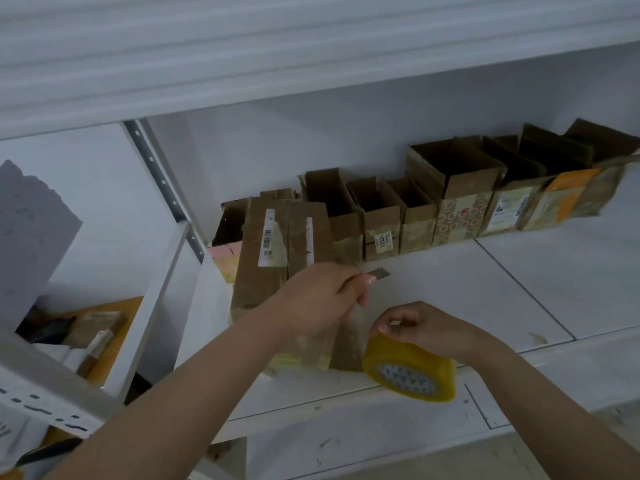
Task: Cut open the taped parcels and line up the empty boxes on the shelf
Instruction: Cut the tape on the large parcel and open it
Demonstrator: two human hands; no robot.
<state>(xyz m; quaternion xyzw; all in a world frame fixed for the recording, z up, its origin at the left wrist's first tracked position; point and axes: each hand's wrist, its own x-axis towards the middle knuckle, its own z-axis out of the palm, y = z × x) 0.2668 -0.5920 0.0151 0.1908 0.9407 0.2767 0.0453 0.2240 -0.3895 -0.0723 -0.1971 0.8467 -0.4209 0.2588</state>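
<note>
One taped parcel [277, 258] left: left hand [322, 299] grips blade [379, 272], right hand [426, 327] pinches tape roll [410, 372]; slit seam shallow, seemingly away from fingers.

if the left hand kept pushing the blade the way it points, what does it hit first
The left hand points its blade right along the bare shelf. That way looks free; the open boxes seem to sit behind that line, though depth is unclear.

We face white metal shelving [519, 289], perforated grey upright [162, 183], pale wall [311, 140] behind, dim light.
</note>
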